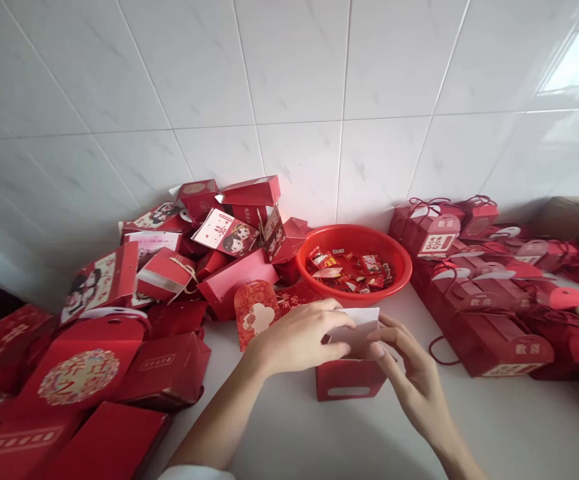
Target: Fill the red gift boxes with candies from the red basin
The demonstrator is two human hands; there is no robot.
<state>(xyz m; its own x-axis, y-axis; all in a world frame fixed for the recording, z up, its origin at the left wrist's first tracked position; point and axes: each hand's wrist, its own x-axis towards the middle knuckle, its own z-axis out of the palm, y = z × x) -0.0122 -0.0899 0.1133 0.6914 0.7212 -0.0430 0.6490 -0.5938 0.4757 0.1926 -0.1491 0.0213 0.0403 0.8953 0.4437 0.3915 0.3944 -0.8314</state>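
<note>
A small red gift box stands upright on the white table in front of me, its pale-lined upper flaps raised. My left hand bends over the left side, thumb and fingers closed on a flap. From the right, my right hand pinches the flap's right edge between thumb and fingers. The inside of the box is hidden. Just behind stands an orange-red plastic basin with small wrapped sweets in it. A decorated red card or flat box lies beside my left wrist.
A heap of red paper gift boxes fills the left side, reaching the front edge of view. Closed red boxes with cord handles stand in rows on the right, near a brown carton. A tiled wall rises behind.
</note>
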